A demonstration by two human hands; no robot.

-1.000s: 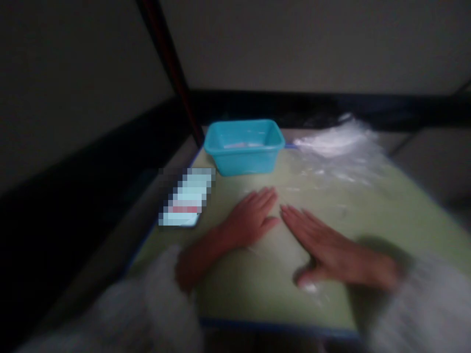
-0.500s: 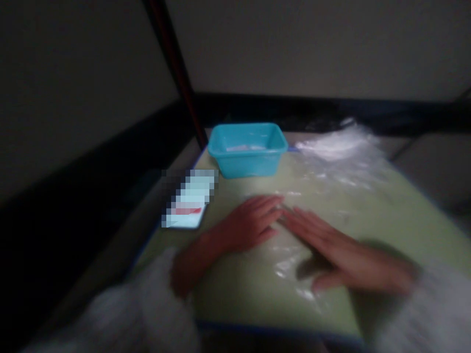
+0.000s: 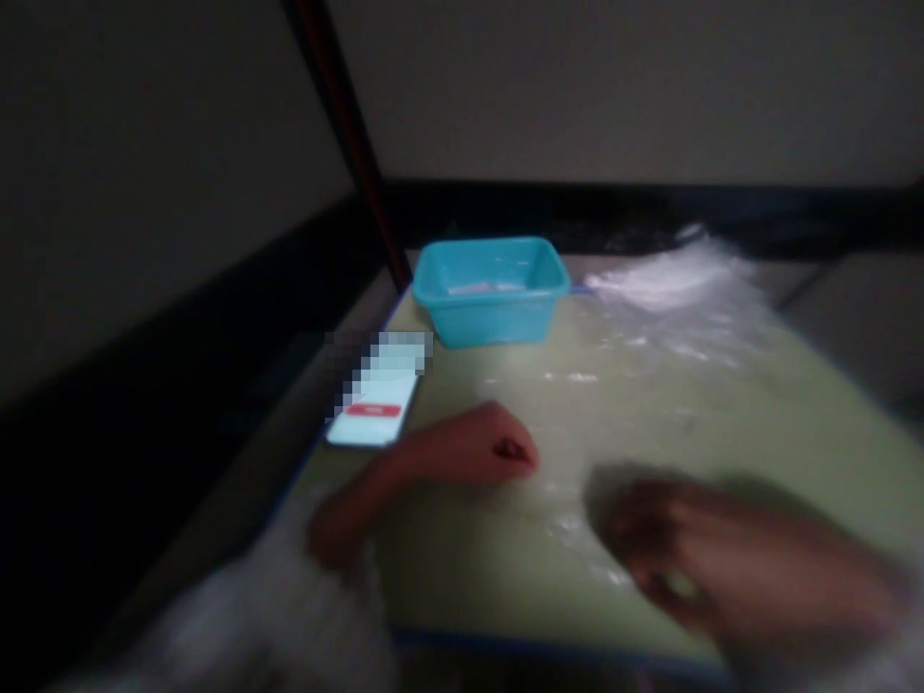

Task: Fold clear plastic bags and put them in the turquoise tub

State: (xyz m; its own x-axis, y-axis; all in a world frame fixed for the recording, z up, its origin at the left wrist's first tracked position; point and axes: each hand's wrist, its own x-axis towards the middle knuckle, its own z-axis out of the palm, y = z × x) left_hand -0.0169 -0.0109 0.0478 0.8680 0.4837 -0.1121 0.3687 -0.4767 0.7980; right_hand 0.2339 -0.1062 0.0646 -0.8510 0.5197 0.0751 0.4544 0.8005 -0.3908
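Observation:
My left hand (image 3: 485, 449) rests on the green mat (image 3: 722, 433) with its fingers curled into a fist. I cannot make out what is inside it. A faint clear plastic film (image 3: 570, 515) glints on the mat between my hands. My right hand (image 3: 671, 549) hovers low over the mat at the near right. It is smeared by motion and looks curled, and its fingers are not readable. White fuzzy sleeves cover both forearms.
A teal plastic tub (image 3: 491, 289) stands at the back of the mat. A lit phone (image 3: 375, 395) lies at the mat's left edge. A heap of clear plastic bags (image 3: 671, 279) sits at the back right. A dark pole (image 3: 346, 135) rises behind the tub.
Both hands lay flat and open on the film with fingertips meeting. Now the left hand has curled into a fist, and the right hand has pulled back toward me, curling.

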